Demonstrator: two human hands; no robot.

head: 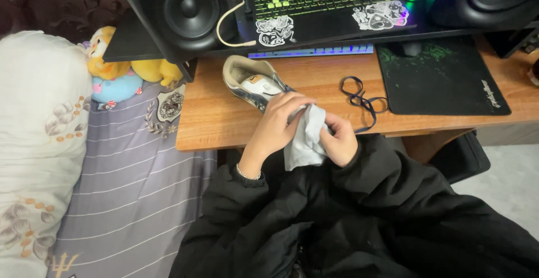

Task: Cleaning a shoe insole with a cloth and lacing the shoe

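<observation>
A beige and navy sneaker (247, 78) lies on the wooden desk (224, 118), its laces removed. My left hand (278, 123) rests over the shoe's toe end and pinches a pale grey cloth (306, 140). My right hand (339, 140) grips the same cloth from the right, at the desk's front edge. The toe of the shoe is hidden behind my hands and the cloth. A dark blue shoelace (359, 99) lies loose on the desk just right of my hands.
A black mouse pad (443, 78) with a mouse sits at the right. A laptop (320, 5) with a lit keyboard stands on a shelf between two black speakers (188, 11). Left of the desk is a bed with a striped sheet (129, 188), a pillow and plush toys (115, 70).
</observation>
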